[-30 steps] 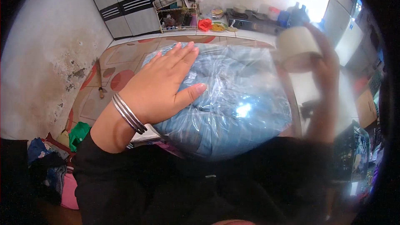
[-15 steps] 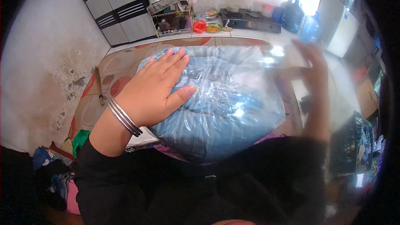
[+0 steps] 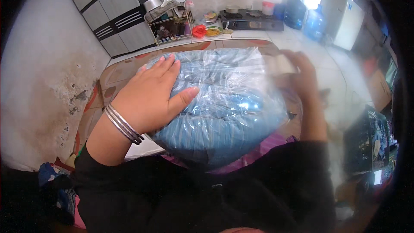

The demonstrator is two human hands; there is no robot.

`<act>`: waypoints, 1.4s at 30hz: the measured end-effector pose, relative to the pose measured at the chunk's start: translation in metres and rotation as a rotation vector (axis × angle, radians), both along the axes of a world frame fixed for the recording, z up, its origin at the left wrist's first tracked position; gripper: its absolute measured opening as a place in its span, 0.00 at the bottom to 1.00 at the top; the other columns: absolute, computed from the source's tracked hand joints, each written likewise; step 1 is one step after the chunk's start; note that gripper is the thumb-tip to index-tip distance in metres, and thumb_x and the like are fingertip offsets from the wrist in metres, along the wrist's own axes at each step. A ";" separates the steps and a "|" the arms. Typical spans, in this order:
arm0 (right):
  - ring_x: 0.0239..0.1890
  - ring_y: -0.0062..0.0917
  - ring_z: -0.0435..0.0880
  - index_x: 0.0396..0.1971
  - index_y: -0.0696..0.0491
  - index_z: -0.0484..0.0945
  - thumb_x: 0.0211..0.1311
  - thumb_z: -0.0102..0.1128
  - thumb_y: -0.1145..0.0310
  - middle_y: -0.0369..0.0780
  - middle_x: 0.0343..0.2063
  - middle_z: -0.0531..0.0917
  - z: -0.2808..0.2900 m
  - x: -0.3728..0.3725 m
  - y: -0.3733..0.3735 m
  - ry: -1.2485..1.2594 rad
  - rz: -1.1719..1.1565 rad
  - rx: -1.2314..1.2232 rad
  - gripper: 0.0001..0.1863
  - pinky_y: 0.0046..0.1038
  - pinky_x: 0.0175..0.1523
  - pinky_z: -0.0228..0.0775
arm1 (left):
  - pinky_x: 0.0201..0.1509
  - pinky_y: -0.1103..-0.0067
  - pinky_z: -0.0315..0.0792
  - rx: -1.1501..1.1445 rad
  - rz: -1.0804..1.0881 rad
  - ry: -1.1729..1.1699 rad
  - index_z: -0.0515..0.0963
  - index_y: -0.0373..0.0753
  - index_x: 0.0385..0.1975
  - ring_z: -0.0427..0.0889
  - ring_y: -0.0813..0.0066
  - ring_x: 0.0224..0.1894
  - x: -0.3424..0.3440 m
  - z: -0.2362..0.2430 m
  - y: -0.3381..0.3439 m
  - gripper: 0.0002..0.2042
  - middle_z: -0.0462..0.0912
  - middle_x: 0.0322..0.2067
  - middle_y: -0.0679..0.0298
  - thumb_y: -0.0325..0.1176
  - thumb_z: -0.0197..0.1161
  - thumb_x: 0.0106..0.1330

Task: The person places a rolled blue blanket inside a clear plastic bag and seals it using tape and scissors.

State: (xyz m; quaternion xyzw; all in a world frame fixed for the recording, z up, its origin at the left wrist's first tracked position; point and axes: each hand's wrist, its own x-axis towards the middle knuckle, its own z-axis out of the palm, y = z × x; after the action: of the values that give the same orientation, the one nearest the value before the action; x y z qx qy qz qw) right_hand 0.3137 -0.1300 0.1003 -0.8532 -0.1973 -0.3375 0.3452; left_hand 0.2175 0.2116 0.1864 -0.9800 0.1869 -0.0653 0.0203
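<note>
A plump bundle of light-blue striped fabric in a clear plastic bag [image 3: 215, 125] lies in front of me. My left hand [image 3: 148, 92], with silver bangles at its wrist, rests flat on the bag's upper left, fingers stretched out and the thumb apart. My right hand [image 3: 302, 73] is raised past the bag's right edge and smeared by motion. Its fingers close round a pale, blurred thing that looks like a roll of tape [image 3: 279, 65]. Shiny creased plastic covers the bag's top right. The bag's underside is hidden.
A dish rack [image 3: 172, 28], a red plastic bag [image 3: 199, 31] and a gas stove [image 3: 250, 20] line the far wall. Blue water jugs [image 3: 295, 12] stand at the far right. A dark basket [image 3: 364, 140] is to my right. Clothes [image 3: 49, 172] lie at the lower left.
My right hand has come left and slightly lower, closer to the bag's edge, and the pale thing in it now shows. My left hand stays flat on the bag. The view has shifted slightly.
</note>
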 end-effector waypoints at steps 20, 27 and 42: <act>0.44 0.39 0.76 0.47 0.52 0.75 0.42 0.43 0.83 0.47 0.39 0.78 -0.079 -0.002 0.067 0.005 0.110 0.547 0.28 0.30 0.51 0.66 | 0.68 0.70 0.50 0.087 -0.333 0.173 0.62 0.30 0.58 0.57 0.55 0.65 0.054 0.009 -0.088 0.31 0.61 0.60 0.46 0.54 0.40 0.68; 0.43 0.41 0.75 0.49 0.52 0.74 0.41 0.42 0.84 0.48 0.37 0.77 -0.068 -0.008 0.070 -0.033 0.121 0.474 0.29 0.32 0.51 0.66 | 0.67 0.71 0.53 0.187 -0.239 0.129 0.59 0.30 0.59 0.59 0.55 0.64 0.106 0.003 -0.095 0.30 0.61 0.60 0.46 0.51 0.41 0.68; 0.44 0.43 0.76 0.48 0.52 0.72 0.40 0.50 0.85 0.47 0.40 0.78 -0.066 0.014 0.041 -0.126 0.033 0.266 0.29 0.34 0.49 0.68 | 0.60 0.72 0.62 -0.045 -0.118 0.114 0.65 0.37 0.58 0.70 0.53 0.56 0.101 -0.006 -0.092 0.32 0.71 0.53 0.47 0.57 0.48 0.61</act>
State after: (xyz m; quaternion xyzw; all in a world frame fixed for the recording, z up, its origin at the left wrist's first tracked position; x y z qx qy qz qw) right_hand 0.3278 -0.0894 0.0347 -0.7737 -0.1859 -0.4079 0.4477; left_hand 0.3188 0.1194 0.1807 -0.9696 0.2438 -0.0148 -0.0161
